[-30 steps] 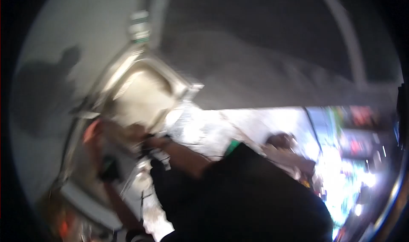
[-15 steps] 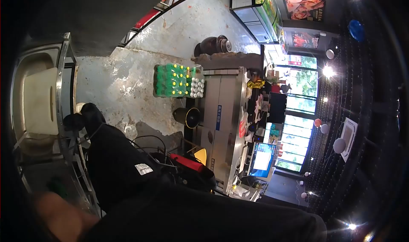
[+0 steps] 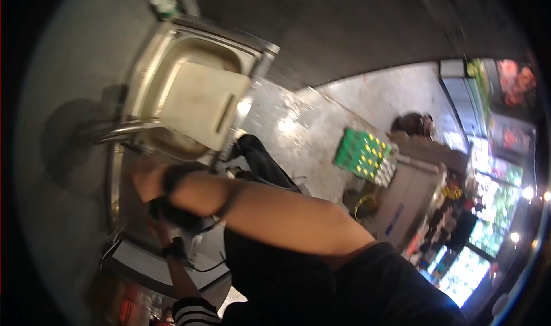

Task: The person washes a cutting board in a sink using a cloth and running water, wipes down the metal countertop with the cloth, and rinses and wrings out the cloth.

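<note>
My right hand [image 3: 146,178] reaches over the metal surface beside the sink, with a dark band at its wrist. Motion blur hides its fingers. Lower down is my left hand [image 3: 160,229], partly hidden and blurred, also with a dark band at the wrist. Between the two hands lies a dark shape [image 3: 178,216] that I cannot make out. A pale cutting board [image 3: 195,105] with a slot rests tilted in the metal sink [image 3: 150,90]. The faucet [image 3: 129,129] stretches over the sink's lower side.
A green-white container [image 3: 163,3] stands beyond the sink. Wrapped green bottles with yellow caps [image 3: 361,154] are on the wet floor, near a metal counter [image 3: 404,197]. A dark jar [image 3: 414,125] stands farther back. Red and clear items [image 3: 135,309] show at the lower left.
The view has swung back from the room towards the sink, which now shows larger and farther right. Both my forearms have come into view beside it.
</note>
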### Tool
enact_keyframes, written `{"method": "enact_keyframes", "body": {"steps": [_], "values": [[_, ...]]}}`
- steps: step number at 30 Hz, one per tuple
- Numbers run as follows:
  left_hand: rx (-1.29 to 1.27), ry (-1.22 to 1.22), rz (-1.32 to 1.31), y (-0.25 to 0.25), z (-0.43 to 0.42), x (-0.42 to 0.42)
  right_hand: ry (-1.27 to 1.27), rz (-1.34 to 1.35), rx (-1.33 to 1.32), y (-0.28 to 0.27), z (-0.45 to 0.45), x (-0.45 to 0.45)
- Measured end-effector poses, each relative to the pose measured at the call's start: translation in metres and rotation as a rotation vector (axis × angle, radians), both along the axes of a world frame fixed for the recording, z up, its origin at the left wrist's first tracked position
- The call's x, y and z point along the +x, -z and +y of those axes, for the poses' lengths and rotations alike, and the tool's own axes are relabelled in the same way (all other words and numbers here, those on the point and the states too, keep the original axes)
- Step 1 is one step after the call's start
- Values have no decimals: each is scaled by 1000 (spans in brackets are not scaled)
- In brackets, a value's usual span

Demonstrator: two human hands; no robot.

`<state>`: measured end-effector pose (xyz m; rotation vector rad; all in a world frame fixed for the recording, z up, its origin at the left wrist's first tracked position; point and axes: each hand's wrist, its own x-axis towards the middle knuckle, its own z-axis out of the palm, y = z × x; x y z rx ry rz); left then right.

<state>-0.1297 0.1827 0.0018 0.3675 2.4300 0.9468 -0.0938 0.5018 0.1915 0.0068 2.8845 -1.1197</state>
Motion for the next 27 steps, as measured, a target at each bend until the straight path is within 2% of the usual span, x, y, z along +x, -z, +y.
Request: {"method": "enact_keyframes", "body": {"steps": [1,2,3,5,6,8,11,14,15,16,18,20,22,23,24,25,26,27], "values": [[-78,-58,57,11,-1,-4,2,-142,-261,64,5,-15],[-197,-114,114,21,-2,-6,-141,55,28,112,29,22],[-357,-186,194,34,-3,-6,-47,-136,-213,119,47,41],[-434,-253,138,44,-2,-6,287,-443,-698,128,84,82],[-432,-275,157,43,1,-3,302,-365,-612,133,95,98],[-430,-302,183,43,12,0,167,-323,-374,142,116,113],[-435,-351,35,27,32,0,281,-466,-332,145,109,104],[-118,-284,63,49,39,6,249,-403,-573,190,81,98],[-24,-236,92,48,48,9,318,-452,-782,182,71,90],[51,-153,147,24,83,14,383,-523,-837,160,65,76],[191,-229,-163,-18,145,20,516,-670,-935,120,57,52],[410,-329,-297,-10,189,36,487,-717,-1209,147,60,46],[477,-273,-176,-11,227,46,422,-692,-1418,162,81,38],[555,-391,-276,-28,245,44,496,-748,-1484,153,100,33],[637,-508,-370,-57,262,35,350,-581,-1326,153,120,31],[722,-623,-463,-68,271,29,654,-673,-1257,153,134,22],[595,-483,-237,-50,272,32,686,-595,-1144,162,150,15],[454,-346,-21,-20,271,39,776,-433,-879,190,162,6]]}}
